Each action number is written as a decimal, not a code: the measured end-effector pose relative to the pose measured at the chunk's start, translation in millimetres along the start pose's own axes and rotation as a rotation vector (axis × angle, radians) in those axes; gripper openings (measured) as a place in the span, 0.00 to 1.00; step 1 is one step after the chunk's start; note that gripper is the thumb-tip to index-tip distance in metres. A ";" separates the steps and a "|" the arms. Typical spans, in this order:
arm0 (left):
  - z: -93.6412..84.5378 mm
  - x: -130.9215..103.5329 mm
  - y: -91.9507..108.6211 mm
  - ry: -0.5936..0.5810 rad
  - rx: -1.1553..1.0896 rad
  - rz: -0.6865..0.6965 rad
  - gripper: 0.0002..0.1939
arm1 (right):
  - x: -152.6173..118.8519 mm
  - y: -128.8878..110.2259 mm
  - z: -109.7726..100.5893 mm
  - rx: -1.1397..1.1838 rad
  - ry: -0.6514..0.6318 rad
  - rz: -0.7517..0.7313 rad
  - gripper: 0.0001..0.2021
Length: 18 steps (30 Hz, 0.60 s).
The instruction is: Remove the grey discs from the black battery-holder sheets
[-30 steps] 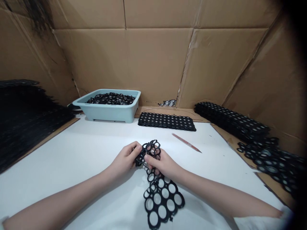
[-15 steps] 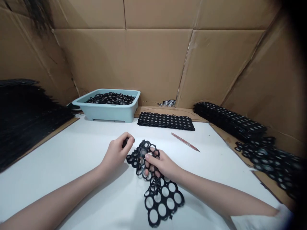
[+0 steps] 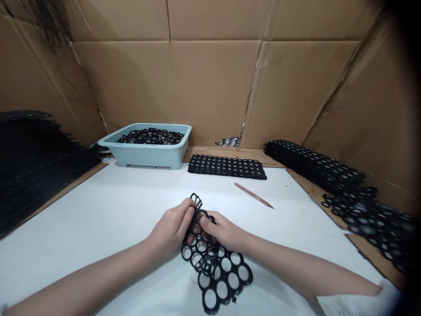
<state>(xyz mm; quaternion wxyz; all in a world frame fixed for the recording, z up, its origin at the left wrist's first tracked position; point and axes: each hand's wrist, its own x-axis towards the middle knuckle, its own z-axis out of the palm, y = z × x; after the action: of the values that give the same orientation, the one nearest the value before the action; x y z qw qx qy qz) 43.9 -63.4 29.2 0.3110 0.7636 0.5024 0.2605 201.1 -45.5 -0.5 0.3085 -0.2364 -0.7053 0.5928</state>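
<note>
A black sheet of joined rings [image 3: 216, 295] is held above the white tabletop, its lower part hanging toward me. My right hand [image 3: 226, 230] is closed on its upper part, thumb on top and fingers showing through the holes from behind. On the left side, my left hand [image 3: 171, 224] pinches the upper edge of the same sheet. A few loose-looking rings [image 3: 194, 199] stick up past the left fingertips. Whether anything else is inside the left hand is hidden.
A light-blue tub [image 3: 148, 154] of black rings stands at the back left. Behind my hands lie a stack of perforated black sheets [image 3: 226, 167] and a pencil [image 3: 253, 195]. More sheets [image 3: 315, 166] and ring pieces [image 3: 365, 224] line the right; a tall dark stack [image 3: 39, 162] stands left.
My left hand has moved right and down onto the sheet and now grips it. The bunched upper part has spread out between the hands. My right hand has barely moved.
</note>
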 end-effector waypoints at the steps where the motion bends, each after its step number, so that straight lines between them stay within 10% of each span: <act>1: 0.0 -0.9 1.0 -0.007 -0.005 -0.003 0.12 | 0.3 -0.4 0.2 0.019 0.015 0.027 0.20; 18: 3.1 7.1 -6.4 0.151 -0.116 -0.013 0.17 | -0.4 -6.2 6.0 -0.005 -0.012 0.124 0.06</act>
<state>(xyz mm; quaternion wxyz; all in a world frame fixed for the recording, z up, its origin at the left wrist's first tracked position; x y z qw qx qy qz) 44.7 -55.5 23.0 0.3176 0.7193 0.5134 0.3439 197.2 -51.1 4.9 0.2665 -0.2769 -0.6927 0.6103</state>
